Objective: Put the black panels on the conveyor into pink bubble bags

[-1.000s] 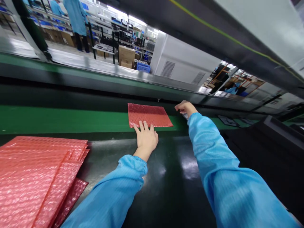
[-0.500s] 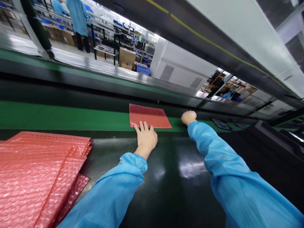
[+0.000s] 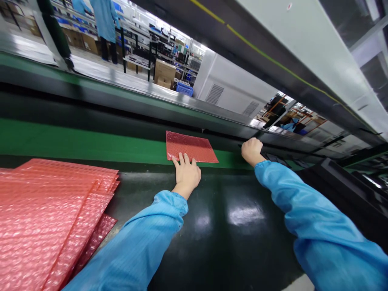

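Note:
A red bubble-wrap bag [image 3: 191, 146] lies flat on the green belt [image 3: 127, 148] in front of me. My left hand [image 3: 187, 173] rests at its near edge, fingers spread and fingertips touching it. To the right of the bag, my right hand [image 3: 252, 151] is closed over the belt. A small dark bit shows at the left of that fist, but what it holds is hidden. A pile of larger red bubble-wrap bags [image 3: 57, 202] lies on the dark worktop at my left.
The dark, shiny worktop [image 3: 218, 234] runs along the belt's near side. Dark flat panels [image 3: 277, 159] lie on the belt beyond my right hand, beside a large black object [image 3: 342, 190]. A metal rail [image 3: 145, 95] borders the far side. A person in blue [image 3: 104, 24] stands in the background.
My right hand has moved to the right, away from the bag. My left hand stays at the bag's near edge. The view has shifted slightly.

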### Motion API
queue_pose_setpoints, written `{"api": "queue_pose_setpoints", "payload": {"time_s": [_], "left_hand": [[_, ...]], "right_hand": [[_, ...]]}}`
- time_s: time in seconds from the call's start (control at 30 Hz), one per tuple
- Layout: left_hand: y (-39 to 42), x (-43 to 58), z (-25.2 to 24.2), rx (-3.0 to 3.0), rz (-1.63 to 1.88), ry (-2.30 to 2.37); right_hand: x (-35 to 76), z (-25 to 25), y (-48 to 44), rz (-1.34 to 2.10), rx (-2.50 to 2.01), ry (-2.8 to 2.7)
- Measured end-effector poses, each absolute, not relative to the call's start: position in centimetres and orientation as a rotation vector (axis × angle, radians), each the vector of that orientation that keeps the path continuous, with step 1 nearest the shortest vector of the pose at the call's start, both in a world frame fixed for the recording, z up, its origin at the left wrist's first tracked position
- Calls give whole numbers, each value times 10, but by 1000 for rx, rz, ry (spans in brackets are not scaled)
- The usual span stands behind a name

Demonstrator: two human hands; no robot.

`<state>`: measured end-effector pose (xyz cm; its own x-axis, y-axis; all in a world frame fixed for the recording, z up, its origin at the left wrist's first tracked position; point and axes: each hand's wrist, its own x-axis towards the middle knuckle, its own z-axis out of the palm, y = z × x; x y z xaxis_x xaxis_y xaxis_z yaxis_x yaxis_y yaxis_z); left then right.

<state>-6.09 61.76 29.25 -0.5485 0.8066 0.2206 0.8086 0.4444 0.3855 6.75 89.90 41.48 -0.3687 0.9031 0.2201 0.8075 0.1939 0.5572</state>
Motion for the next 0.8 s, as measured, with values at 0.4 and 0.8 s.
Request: {"api": "queue_pose_setpoints", "payload": {"time_s": [0.4,0.8], "left_hand": [[619,-62,290,-1476,-696,-2665],[625,-62,288,-1420,-737,-2646]], "right_hand": [[32,419,829,1242,879,2948],[14,325,822,988,757,3201]]}}
